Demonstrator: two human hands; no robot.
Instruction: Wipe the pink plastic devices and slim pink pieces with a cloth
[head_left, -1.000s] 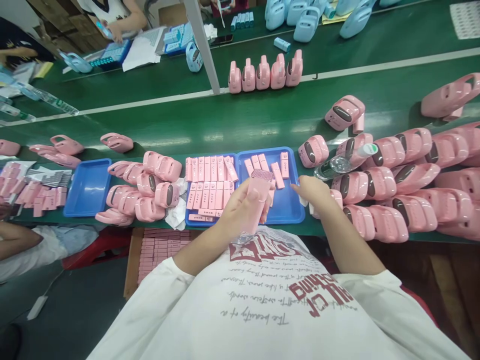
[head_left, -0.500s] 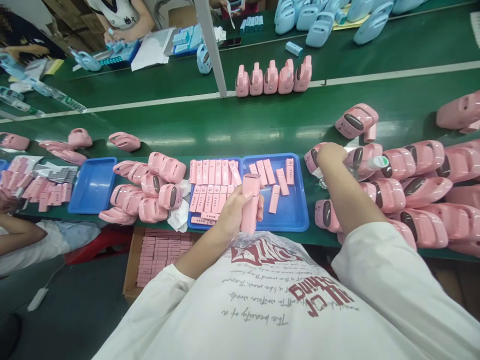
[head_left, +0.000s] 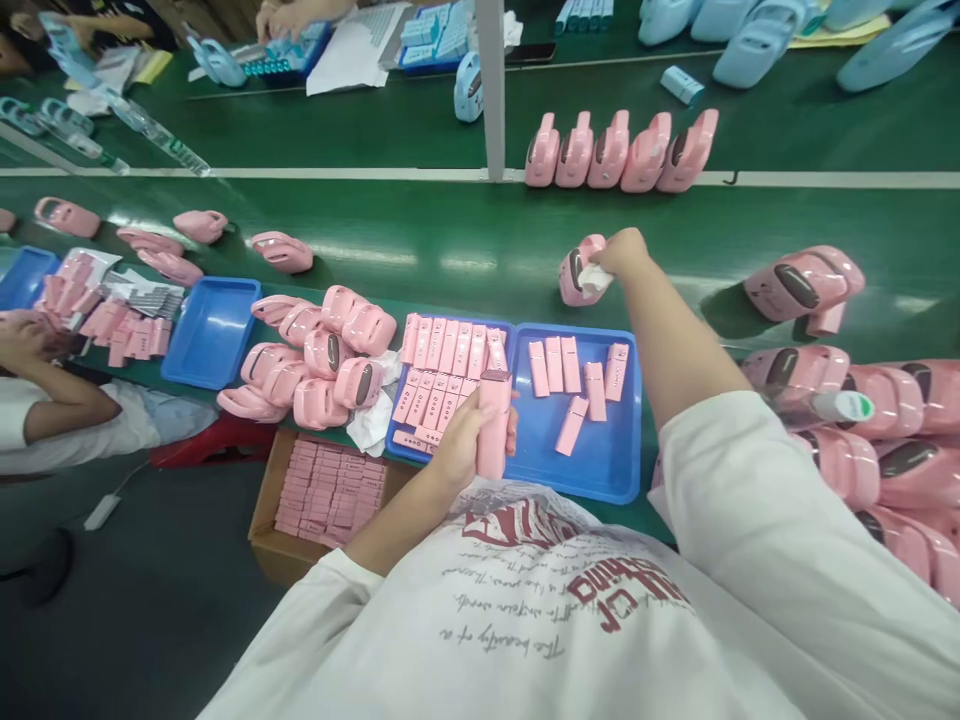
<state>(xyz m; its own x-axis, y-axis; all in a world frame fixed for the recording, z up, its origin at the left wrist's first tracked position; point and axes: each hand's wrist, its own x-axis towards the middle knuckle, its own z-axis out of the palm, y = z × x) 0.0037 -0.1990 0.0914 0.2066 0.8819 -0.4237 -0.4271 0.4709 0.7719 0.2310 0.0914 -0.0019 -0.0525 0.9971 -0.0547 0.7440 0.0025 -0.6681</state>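
Observation:
My left hand (head_left: 461, 440) is wrapped round a pink rectangular block (head_left: 493, 425) with a ridged top, held upright over the join of two blue trays. My right hand (head_left: 626, 252) is out over the green bench, closed on a white cloth (head_left: 595, 279) beside a rounded pink casing (head_left: 574, 270) with a dark oval panel. Whether its fingers also grip the casing is hidden. Below, the right blue tray (head_left: 600, 470) holds several loose pink blocks, and the left blue tray (head_left: 401, 445) holds rows of them.
Pink casings (head_left: 322, 355) are heaped left of the trays, and more (head_left: 847, 460) at the right with a clear bottle (head_left: 844, 405). Several casings (head_left: 610, 150) stand by the metal post (head_left: 493, 90). A cardboard box (head_left: 274, 552) sits below. Another person's arm (head_left: 56, 385) is at far left.
My right hand has moved left and forward from the right-hand pile, and the cloth and a casing now show at it. The view has shifted. My left hand still holds the block.

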